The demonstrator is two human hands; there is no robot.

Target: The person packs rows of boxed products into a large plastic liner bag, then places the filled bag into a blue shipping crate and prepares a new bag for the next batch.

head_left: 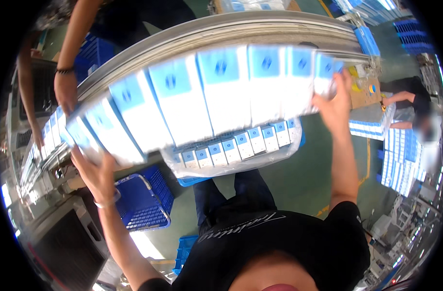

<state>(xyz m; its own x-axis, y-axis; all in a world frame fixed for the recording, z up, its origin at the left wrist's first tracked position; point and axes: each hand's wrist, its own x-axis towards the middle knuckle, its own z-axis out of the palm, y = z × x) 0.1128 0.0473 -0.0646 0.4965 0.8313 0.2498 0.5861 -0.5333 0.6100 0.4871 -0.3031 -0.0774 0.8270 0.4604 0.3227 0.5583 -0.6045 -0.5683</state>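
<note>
A long row of blue-and-white cartons [226, 97] is squeezed end to end between my two hands, slightly blurred. My left hand [96, 177] presses the row's left end, while my right hand [339, 104] grips its right end with thumb and fingers spread around the last carton. The row hangs above a blue crate [195, 181] lined with a clear plastic bag [260, 162]. Smaller-looking cartons [231, 149] of the same kind stand upright in that crate, partly hidden by the held row.
A metal-edged conveyor [260, 22] curves behind the row. Across it, a co-worker's hand [65, 92] reaches to more cartons at the left. A blue basket [144, 199] stands by my left forearm. Another person works at the right beside stacked cartons [401, 155].
</note>
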